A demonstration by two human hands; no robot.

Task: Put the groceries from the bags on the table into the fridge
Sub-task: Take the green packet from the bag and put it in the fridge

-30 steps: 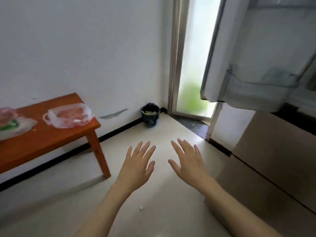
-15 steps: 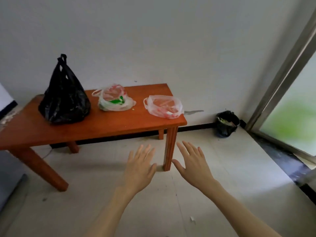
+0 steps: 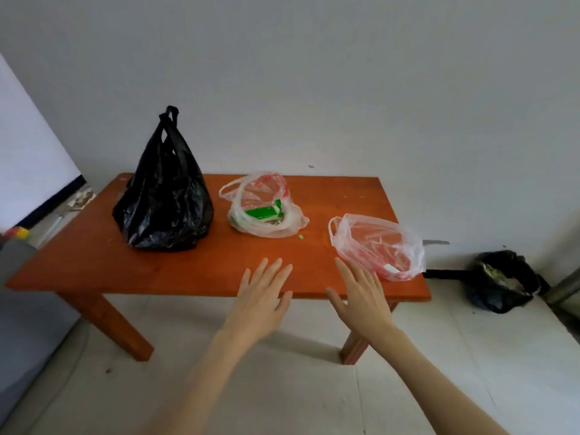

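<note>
Three bags on a low orange-red wooden table (image 3: 94,265) against a white wall. At ten o'clock from table centre: a tall black plastic bag (image 3: 164,196), knotted handles upright, bulging, contents hidden. At twelve o'clock: a thin clear plastic bag with red print (image 3: 263,208), slumped open, a green packet (image 3: 263,211) visible inside. At three o'clock, near the right edge: a second clear bag with red print (image 3: 376,246), lying flat, a small white label showing, otherwise looking nearly empty. A tiny green scrap (image 3: 301,236) on the tabletop between the two clear bags.

Left hand (image 3: 262,296) at six o'clock over the front edge of the table, fingers straight and spread, holding nothing. Right hand (image 3: 361,296) just beside it toward five o'clock, also flat and spread wide, empty, fingertips near the flat clear bag but apart from it.

No fridge in view. Off to four o'clock on the pale tiled floor (image 3: 282,387), a small black-lined waste bin (image 3: 499,281) with scraps inside.

Progress, as a judgement: much left. Black bag apparently untouched and full; green packet waiting in the middle bag; right-hand bag possibly emptied, though hard to tell. Probably the start of another fetch: reach in, take an item, carry it off to the fridge.
</note>
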